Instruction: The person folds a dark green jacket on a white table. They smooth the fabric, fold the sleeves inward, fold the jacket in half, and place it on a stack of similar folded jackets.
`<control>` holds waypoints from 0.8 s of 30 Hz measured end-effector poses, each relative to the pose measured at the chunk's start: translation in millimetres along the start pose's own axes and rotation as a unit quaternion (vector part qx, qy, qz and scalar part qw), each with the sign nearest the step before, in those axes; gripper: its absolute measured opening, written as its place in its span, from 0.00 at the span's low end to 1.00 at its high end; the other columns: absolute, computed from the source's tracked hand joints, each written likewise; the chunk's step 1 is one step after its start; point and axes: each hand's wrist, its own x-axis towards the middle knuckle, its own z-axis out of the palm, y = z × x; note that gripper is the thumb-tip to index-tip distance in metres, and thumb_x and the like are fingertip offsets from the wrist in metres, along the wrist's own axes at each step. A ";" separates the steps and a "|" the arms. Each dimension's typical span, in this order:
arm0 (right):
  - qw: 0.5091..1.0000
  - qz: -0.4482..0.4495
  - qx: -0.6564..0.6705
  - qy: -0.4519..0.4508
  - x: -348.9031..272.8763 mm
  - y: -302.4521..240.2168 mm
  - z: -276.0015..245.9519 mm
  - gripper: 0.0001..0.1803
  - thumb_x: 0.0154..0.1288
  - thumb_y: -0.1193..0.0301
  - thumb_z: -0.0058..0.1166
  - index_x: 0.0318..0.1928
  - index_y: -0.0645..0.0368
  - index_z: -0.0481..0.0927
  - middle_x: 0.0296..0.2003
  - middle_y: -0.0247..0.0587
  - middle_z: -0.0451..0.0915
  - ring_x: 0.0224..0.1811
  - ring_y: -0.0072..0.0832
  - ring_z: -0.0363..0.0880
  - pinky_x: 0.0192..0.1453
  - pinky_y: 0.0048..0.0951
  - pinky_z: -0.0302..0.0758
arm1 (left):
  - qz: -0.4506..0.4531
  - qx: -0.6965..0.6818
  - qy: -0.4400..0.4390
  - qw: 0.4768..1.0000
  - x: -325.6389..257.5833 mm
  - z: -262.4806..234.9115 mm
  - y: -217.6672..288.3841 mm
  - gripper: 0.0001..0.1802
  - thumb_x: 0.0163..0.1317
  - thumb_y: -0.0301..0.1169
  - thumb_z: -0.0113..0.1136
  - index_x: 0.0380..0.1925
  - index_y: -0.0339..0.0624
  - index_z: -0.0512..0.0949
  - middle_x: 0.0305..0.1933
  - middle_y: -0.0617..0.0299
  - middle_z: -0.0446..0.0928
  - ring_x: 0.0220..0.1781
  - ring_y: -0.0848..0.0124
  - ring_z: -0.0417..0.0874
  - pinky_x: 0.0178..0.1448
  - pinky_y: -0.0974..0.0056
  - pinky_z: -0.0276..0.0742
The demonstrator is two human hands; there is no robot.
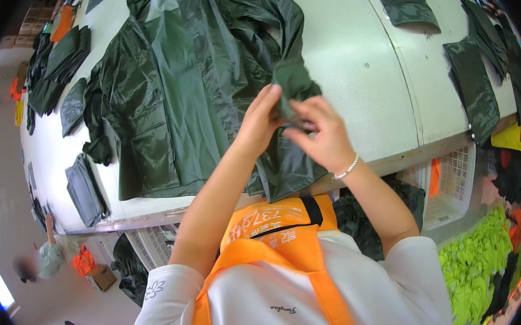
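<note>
A dark green raincoat jacket (183, 76) lies spread across the white work table (357, 59). My left hand (261, 120) and my right hand (322, 134) meet over the jacket's right side, both pinching a small bunched piece of the same green fabric (293, 83), likely a cuff or sleeve end. A beaded bracelet sits on my right wrist. I wear an orange apron over a white shirt.
Folded dark green pieces (476, 88) lie at the table's right and more (59, 63) at its far left. White plastic crates (453, 181) stand under the table. A neon yellow pile (474, 261) sits lower right. Another person (41, 259) crouches on the floor at left.
</note>
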 end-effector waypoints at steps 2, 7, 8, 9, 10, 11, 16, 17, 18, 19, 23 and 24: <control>0.994 0.046 0.096 0.005 -7.7 17.1 6.9 0.17 0.55 0.74 0.64 0.47 0.59 0.79 0.34 0.33 0.76 0.36 0.20 0.78 0.38 0.19 0.77 | -0.006 -0.009 0.030 1.000 -3.9 19.4 7.7 0.19 0.67 0.40 0.50 0.54 0.45 0.70 0.53 0.61 0.75 0.53 0.68 0.77 0.58 0.59 0.70; 0.955 0.197 0.164 0.152 22.0 59.6 -36.9 0.16 0.69 0.64 0.50 0.50 0.59 0.79 0.36 0.31 0.81 0.15 0.06 0.51 0.17 0.14 0.49 | -0.043 -0.169 0.024 0.984 -10.1 -11.5 -2.1 0.22 0.64 0.39 0.47 0.55 0.37 0.70 0.55 0.54 0.76 0.55 0.59 0.77 0.61 0.53 0.68; 0.947 0.224 0.198 0.114 25.9 66.9 -37.1 0.16 0.69 0.64 0.49 0.51 0.59 0.79 0.35 0.30 0.81 0.15 0.06 0.51 0.17 0.14 0.49 | -0.042 -0.196 0.023 0.979 -11.6 -11.4 -1.4 0.23 0.64 0.39 0.46 0.55 0.36 0.70 0.54 0.54 0.76 0.55 0.58 0.77 0.62 0.53 0.68; 0.937 0.250 0.232 0.075 29.6 72.2 -36.2 0.16 0.70 0.64 0.49 0.51 0.59 0.79 0.35 0.30 0.81 0.15 0.06 0.52 0.18 0.14 0.50 | -0.029 -0.213 0.003 0.977 -12.5 -11.3 -1.9 0.23 0.63 0.38 0.46 0.54 0.36 0.70 0.54 0.53 0.76 0.55 0.56 0.76 0.62 0.53 0.67; 0.923 0.276 0.265 0.034 32.0 74.7 -35.9 0.16 0.70 0.64 0.49 0.51 0.59 0.79 0.35 0.30 0.81 0.15 0.06 0.52 0.18 0.14 0.50 | -0.033 -0.192 0.028 0.980 -11.3 -9.4 -2.0 0.23 0.63 0.38 0.46 0.55 0.36 0.70 0.54 0.53 0.76 0.55 0.57 0.76 0.62 0.54 0.68; 0.925 0.285 0.250 0.016 34.2 75.0 -35.5 0.16 0.70 0.63 0.48 0.51 0.59 0.79 0.36 0.28 0.81 0.16 0.06 0.52 0.18 0.14 0.50 | -0.037 -0.172 0.055 0.983 -9.6 -5.9 -2.4 0.23 0.63 0.38 0.46 0.55 0.36 0.70 0.54 0.54 0.76 0.55 0.58 0.77 0.62 0.55 0.68; 0.979 0.108 0.169 0.042 50.4 60.1 -37.4 0.10 0.66 0.72 0.53 0.46 0.60 0.81 0.26 0.22 0.74 0.20 0.09 0.55 0.24 0.13 0.57 | 0.113 0.218 0.049 0.968 -16.5 15.8 5.9 0.17 0.62 0.32 0.56 0.49 0.37 0.70 0.42 0.65 0.75 0.44 0.78 0.73 0.51 0.71 0.69; 0.982 0.076 0.175 0.006 54.0 58.4 -33.9 0.11 0.65 0.73 0.54 0.46 0.60 0.81 0.28 0.22 0.75 0.21 0.09 0.56 0.25 0.14 0.57 | 0.121 0.240 0.050 0.962 -17.7 20.6 8.7 0.16 0.61 0.31 0.57 0.47 0.37 0.70 0.41 0.65 0.75 0.43 0.78 0.73 0.50 0.72 0.70; 0.980 0.059 0.188 -0.029 57.0 57.3 -30.0 0.10 0.62 0.75 0.55 0.45 0.60 0.81 0.30 0.23 0.75 0.22 0.10 0.57 0.27 0.15 0.59 | 0.132 0.261 0.051 0.955 -18.7 25.2 11.3 0.15 0.60 0.30 0.59 0.45 0.37 0.70 0.40 0.65 0.75 0.42 0.79 0.73 0.48 0.72 0.70; 0.977 0.043 0.200 -0.063 59.5 56.3 -26.2 0.10 0.60 0.78 0.57 0.43 0.60 0.81 0.32 0.25 0.75 0.24 0.11 0.59 0.29 0.15 0.61 | 0.142 0.282 0.052 0.947 -19.3 27.7 12.6 0.15 0.59 0.29 0.60 0.44 0.37 0.71 0.39 0.66 0.75 0.41 0.79 0.73 0.47 0.72 0.70; 0.982 0.099 0.134 -0.094 61.4 64.7 -32.4 0.04 0.58 0.80 0.57 0.35 0.64 0.80 0.31 0.31 0.73 0.25 0.14 0.61 0.32 0.15 0.64 | 0.163 0.325 0.008 0.932 -19.2 29.6 15.0 0.18 0.51 0.22 0.66 0.42 0.37 0.73 0.39 0.67 0.75 0.42 0.80 0.74 0.49 0.73 0.70; 0.987 0.084 0.121 -0.066 60.1 60.4 -31.7 0.04 0.58 0.80 0.58 0.35 0.64 0.80 0.32 0.31 0.73 0.26 0.14 0.61 0.32 0.16 0.65 | 0.137 0.296 0.004 0.945 -20.7 31.7 16.9 0.17 0.51 0.22 0.66 0.42 0.37 0.73 0.39 0.67 0.75 0.42 0.80 0.74 0.49 0.73 0.71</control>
